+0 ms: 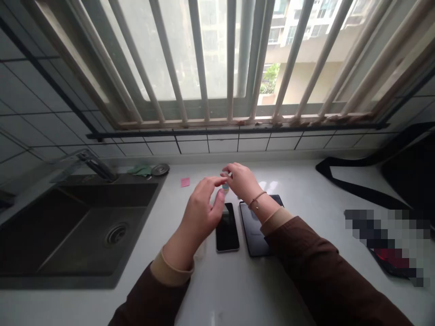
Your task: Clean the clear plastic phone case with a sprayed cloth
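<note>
My right hand [242, 182] pinches a small clear vial [225, 186] with a bluish middle between its fingertips, above the white countertop [210, 290]. My left hand [200, 210] is raised beside it, fingers spread, with the index finger reaching toward the vial. I cannot see it touching. Under my hands, a black smartphone [227, 227] lies face up. Right next to it is a larger dark phone or tablet [257, 228], partly covered by my right forearm.
A dark steel sink [81, 231] with a drain and a faucet [98, 165] lies to the left. Behind it are a green cloth [142, 170], a round metal lid [160, 169] and a pink sticky note [185, 182]. A black strap [356, 190] and a pixelated patch [387, 240] are at right.
</note>
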Available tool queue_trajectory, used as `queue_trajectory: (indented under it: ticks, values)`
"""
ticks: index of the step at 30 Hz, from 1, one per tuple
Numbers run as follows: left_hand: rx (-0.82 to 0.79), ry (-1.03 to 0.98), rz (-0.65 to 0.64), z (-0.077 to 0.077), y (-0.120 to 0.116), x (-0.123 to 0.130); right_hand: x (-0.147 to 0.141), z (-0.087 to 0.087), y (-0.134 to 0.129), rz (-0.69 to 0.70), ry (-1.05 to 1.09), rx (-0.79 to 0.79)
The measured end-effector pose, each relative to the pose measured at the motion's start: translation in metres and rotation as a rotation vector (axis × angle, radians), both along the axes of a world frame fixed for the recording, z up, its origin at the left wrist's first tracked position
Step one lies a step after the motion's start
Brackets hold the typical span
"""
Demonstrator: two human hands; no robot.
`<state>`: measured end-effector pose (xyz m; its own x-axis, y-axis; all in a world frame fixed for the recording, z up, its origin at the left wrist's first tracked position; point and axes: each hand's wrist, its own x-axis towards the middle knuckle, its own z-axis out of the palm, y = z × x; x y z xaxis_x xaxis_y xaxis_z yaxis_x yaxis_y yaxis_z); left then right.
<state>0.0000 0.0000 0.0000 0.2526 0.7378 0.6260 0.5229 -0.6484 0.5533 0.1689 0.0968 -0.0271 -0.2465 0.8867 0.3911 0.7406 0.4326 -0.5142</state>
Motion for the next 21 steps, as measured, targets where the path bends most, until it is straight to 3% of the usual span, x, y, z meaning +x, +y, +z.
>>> queue_trajectory:
  ticks: [3,6,12,21]
  values:
    - [0.038,0.1,0.137,-0.025,0.019,-0.011,0.002,0.003,-0.01,0.004,0.092,0.08]
    - [0.076,0.184,0.172,-0.037,0.021,-0.014,0.002,0.009,-0.032,0.064,0.262,0.124]
    - [0.019,0.175,0.13,-0.037,0.01,-0.009,-0.007,0.022,-0.069,0.18,0.392,0.053]
    - [0.044,0.34,0.285,-0.037,0.003,-0.011,-0.004,0.028,-0.069,0.217,0.355,0.049]
